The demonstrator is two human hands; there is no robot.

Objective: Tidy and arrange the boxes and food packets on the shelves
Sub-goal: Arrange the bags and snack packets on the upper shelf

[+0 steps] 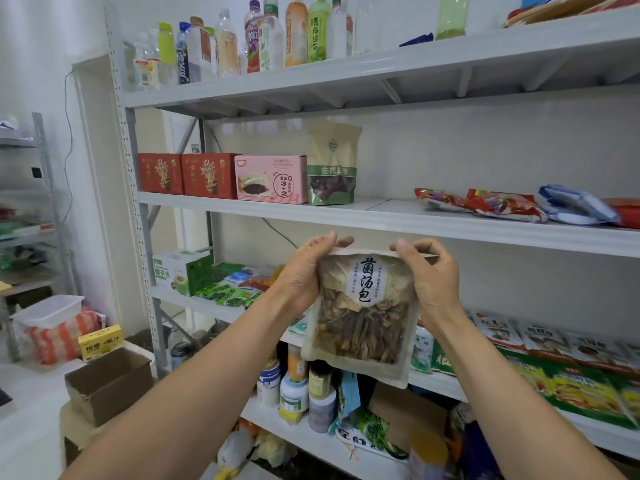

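I hold one packet (pixel 360 313) in the air with both hands, in front of the shelves and just under the front edge of the middle shelf (pixel 381 220). The packet stands upright and its front faces me. Its border is pale beige, like paper, and the sealed top strip is flat. Most of the front is a clear window, and behind it I see dry brown and tan pieces, long stems low down and lighter slices higher up. On the upper part there is a white oval label with three large black characters from top to bottom. The lower edge hangs free and touches nothing.

My left hand (pixel 304 271) grips the upper left side of the packet, fingers curled round the edge. My right hand (pixel 429 275) pinches the upper right corner and holds that side.

On the middle shelf, at the left, two red boxes (pixel 207 174), a pink box (pixel 272 178) and a green pouch (pixel 332 171) stand in one row, side by side. Well apart to the right, red packets (pixel 485 202) and a blue packet (pixel 575 206) lie flat.
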